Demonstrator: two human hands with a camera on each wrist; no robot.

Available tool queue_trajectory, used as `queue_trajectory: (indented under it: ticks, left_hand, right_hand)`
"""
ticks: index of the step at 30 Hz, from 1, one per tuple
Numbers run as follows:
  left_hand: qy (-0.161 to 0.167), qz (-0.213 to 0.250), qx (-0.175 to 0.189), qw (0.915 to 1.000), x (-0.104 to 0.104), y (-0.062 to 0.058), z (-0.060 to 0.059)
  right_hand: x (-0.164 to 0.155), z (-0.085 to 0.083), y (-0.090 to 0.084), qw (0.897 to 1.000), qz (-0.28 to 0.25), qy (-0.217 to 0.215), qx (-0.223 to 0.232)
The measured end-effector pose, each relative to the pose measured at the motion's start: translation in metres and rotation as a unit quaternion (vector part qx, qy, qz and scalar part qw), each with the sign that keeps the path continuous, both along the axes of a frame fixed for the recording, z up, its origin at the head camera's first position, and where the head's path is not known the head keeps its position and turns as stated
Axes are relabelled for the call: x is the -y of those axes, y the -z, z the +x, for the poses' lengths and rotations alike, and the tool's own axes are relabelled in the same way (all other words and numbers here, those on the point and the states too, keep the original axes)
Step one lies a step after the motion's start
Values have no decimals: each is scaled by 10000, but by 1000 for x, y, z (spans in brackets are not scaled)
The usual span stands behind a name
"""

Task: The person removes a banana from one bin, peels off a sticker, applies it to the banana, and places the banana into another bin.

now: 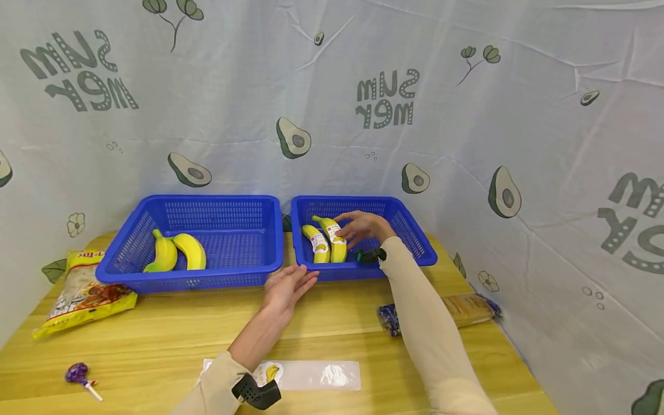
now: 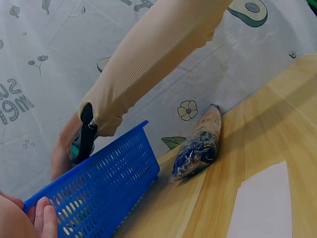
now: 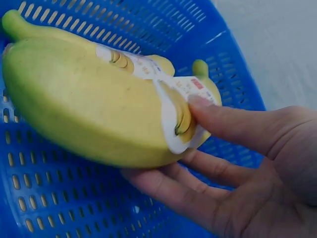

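In right-wrist view alone, saw one banana's (image 1: 317,244) green stem (image 3: 14,25); inside the basket (image 1: 344,274), pinched another banana (image 3: 94,106) between right-hand fingers (image 3: 163,187) and thumb (image 3: 237,126); with left hand (image 1: 287,286), gripped basket rim (image 2: 115,146).

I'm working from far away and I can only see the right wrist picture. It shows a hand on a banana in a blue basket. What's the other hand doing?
Observer: The left hand holds the rim of that basket near its front left corner.
Operator: Ooh, okay! Is that the only one, or is there another?
Observer: There's a second blue basket to the left, with two bananas in it.
Operator: Cool! And is there anything sweet out there?
Observer: Yes, a purple lollipop lies on the table, over on the left in the head view.
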State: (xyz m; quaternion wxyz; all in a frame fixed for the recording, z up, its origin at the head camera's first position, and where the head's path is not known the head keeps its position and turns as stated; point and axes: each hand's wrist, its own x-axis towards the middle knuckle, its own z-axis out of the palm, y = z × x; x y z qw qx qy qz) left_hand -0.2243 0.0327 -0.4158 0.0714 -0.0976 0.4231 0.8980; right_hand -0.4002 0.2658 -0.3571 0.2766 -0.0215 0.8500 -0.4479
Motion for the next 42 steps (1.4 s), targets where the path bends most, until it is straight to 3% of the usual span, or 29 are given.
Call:
queue_trajectory:
  ticks: [8,17,24,35,42]
  left_hand:
    - [54,-49,28,10000,0,1,0]
    - [41,-183,-37,9998,4,2,-1]
    - [67,-210,-53,9997,3,6,-1]
    - [6,-43,-155,9999,0,6,-3]
    - [10,19,-179,9998,0,5,0]
  right_hand:
    - [3,4,0,9996,238,-97,139]
    - [10,-5,4,9980,564,-235,132]
    - [12,-7,8,9979,541,-206,297]
    - [7,-2,5,9961,694,-552,-36]
    - [2,-4,7,9975,564,-417,14]
